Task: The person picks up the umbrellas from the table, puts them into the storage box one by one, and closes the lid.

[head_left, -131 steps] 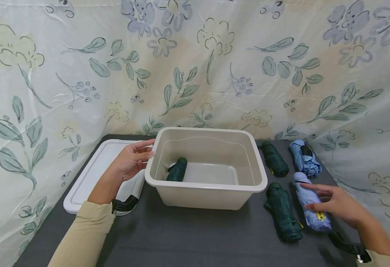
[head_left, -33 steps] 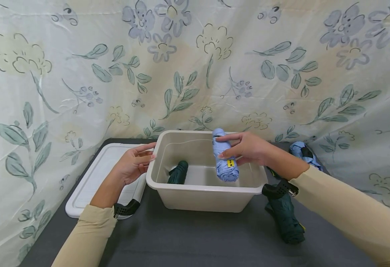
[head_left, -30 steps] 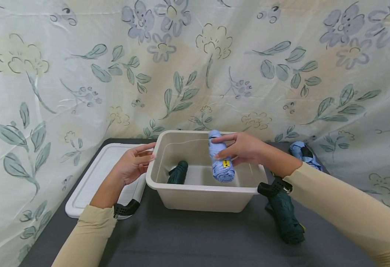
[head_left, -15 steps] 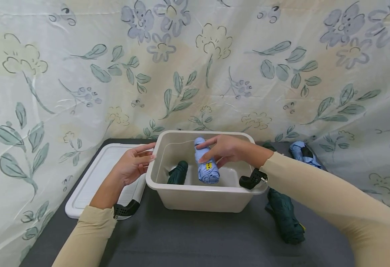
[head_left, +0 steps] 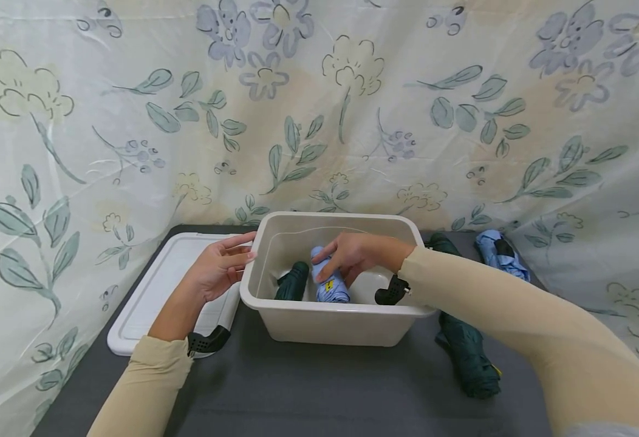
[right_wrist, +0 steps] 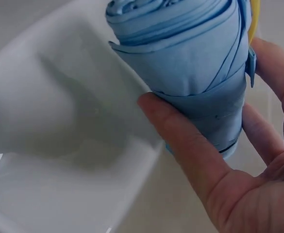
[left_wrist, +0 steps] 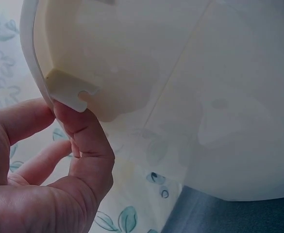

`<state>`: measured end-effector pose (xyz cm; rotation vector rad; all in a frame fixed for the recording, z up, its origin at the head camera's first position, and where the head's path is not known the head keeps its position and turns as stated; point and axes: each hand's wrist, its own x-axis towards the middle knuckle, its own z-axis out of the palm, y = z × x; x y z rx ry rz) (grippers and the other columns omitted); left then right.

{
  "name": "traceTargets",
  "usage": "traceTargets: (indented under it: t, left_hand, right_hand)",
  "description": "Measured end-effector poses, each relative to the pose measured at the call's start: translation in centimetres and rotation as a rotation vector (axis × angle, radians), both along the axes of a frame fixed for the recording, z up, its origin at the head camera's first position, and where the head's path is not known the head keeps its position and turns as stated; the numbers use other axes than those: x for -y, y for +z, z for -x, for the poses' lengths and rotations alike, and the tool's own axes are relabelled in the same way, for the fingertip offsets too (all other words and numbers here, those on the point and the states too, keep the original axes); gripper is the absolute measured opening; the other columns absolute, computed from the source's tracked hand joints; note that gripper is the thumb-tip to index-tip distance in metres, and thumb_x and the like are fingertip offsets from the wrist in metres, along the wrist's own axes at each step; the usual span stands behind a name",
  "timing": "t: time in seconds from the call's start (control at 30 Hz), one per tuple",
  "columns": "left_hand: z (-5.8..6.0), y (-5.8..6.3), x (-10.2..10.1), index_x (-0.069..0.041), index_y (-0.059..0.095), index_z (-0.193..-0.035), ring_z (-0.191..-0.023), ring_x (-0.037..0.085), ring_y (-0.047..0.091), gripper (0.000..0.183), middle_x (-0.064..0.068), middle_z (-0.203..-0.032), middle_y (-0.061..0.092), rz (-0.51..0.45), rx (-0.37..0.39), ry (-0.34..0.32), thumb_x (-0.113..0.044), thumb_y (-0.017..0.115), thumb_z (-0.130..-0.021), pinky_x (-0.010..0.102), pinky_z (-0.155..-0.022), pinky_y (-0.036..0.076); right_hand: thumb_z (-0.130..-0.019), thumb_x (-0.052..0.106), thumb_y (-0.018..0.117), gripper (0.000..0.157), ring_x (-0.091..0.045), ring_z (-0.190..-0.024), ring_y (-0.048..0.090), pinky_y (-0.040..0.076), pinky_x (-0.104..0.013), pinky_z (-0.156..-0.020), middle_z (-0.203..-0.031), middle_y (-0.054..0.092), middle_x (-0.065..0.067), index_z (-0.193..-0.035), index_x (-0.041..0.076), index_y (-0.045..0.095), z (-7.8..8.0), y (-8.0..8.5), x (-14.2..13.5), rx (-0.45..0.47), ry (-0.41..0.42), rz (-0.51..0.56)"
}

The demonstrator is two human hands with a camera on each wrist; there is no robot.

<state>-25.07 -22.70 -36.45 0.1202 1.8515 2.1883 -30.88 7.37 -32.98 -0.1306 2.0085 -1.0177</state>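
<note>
In the head view my right hand is down inside a beige plastic storage bin, gripping a light blue folded umbrella. The right wrist view shows thumb and fingers around the rolled blue fabric. To its left, inside the bin, lies a dark green folded umbrella. My left hand holds the bin's left rim; close up, the left wrist view has its fingers pinching the rim's edge.
A white lid lies left of the bin on the dark grey table. On the right are two more green folded umbrellas, one in front and one behind, partly under the right sleeve. Another blue umbrella lies farther back.
My right hand has taken the blue umbrella from the table's right side, carried it left over the bin and lowered it inside beside the green one. The left hand has stayed at the rim.
</note>
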Motion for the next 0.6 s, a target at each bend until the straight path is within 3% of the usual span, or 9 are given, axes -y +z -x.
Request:
traceTargets:
  t: [0.4, 0.6]
  left_hand:
    - [-0.4, -0.4, -0.3, -0.008, 0.043, -0.156, -0.098, 0.017, 0.076, 0.068, -0.003, -0.112, 0.072, 0.018, -0.007, 0.021, -0.014, 0.073, -0.096, 0.033, -0.087, 0.062]
    - [-0.5, -0.3, -0.2, -0.006, 0.042, -0.156, -0.095, 0.015, 0.076, 0.066, -0.002, -0.110, 0.072, 0.019, -0.013, 0.019, -0.012, 0.071, -0.097, 0.032, -0.084, 0.063]
  right_hand:
    - [-0.087, 0.011, 0.083, 0.065, -0.028, -0.088, 0.069, 0.064, -0.045, -0.084, -0.130, 0.057, -0.019, -0.146, 0.009, 0.057, -0.4, -2.5, 0.7, 0.018, 0.028, -0.012]
    - [-0.093, 0.006, 0.074, 0.058, -0.026, -0.089, 0.071, 0.062, -0.042, -0.091, -0.125, 0.067, -0.017, -0.148, 0.007, 0.054, -0.3, -2.3, 0.6, 0.043, 0.044, 0.043]
